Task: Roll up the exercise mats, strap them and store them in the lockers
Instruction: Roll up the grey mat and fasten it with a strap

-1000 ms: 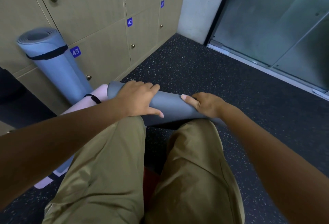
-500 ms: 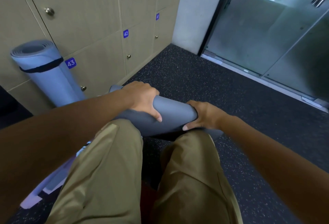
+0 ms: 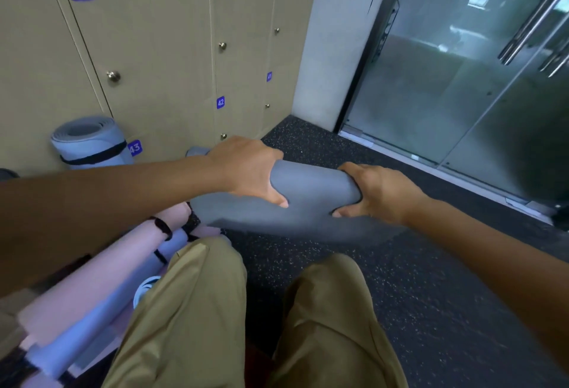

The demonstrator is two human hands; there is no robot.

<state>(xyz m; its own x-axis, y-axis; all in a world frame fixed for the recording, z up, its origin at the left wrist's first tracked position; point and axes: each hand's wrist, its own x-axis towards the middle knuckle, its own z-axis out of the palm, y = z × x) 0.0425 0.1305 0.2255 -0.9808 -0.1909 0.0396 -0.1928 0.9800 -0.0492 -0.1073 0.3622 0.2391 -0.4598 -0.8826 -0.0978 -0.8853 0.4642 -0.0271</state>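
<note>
A grey exercise mat (image 3: 311, 187) lies rolled across the dark floor in front of my knees, with a flat tail of it spread toward me. My left hand (image 3: 246, 169) grips the roll from above near its middle. My right hand (image 3: 375, 190) grips the roll's right end, thumb underneath. A light blue rolled mat (image 3: 92, 144) with a black strap stands upright against locker 43. Pink rolled mats (image 3: 74, 289) and a blue rolled mat (image 3: 101, 310), strapped in black, lie at my left.
Beige lockers (image 3: 160, 48) with round knobs, numbered 38 to 43, all shut, line the left wall. A glass door (image 3: 462, 79) with metal handles stands at the right, beyond a white pillar (image 3: 335, 48). Speckled dark floor (image 3: 431, 295) spreads ahead and right.
My head has lifted, so more of the lockers and the door show. Both hands have shifted on the grey roll and now curl around it more tightly.
</note>
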